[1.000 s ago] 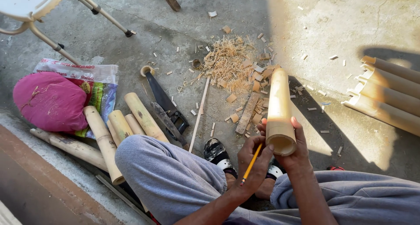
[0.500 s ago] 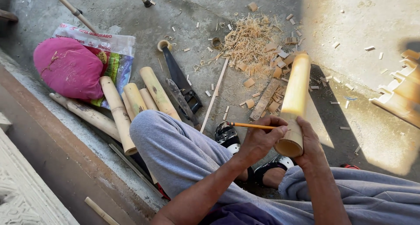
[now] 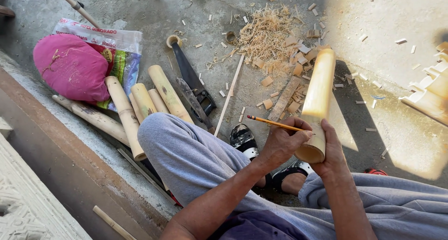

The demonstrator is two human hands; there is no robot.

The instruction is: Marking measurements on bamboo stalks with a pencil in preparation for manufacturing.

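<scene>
gripping bamboo tube (image 3: 318,93) right hand (image 3: 332,151); left hand (image 3: 280,142) pinching pencil (image 3: 275,123); printed plastic bag (image 3: 119,53) far left.

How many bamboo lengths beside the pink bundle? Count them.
5, side by side: thin pole by the ledge, long pole, three shorter ones toward the saw; leg may hide more.

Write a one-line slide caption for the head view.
Right hand steadies a bamboo section while the left hand puts a pencil to it, above scattered shavings.
</scene>
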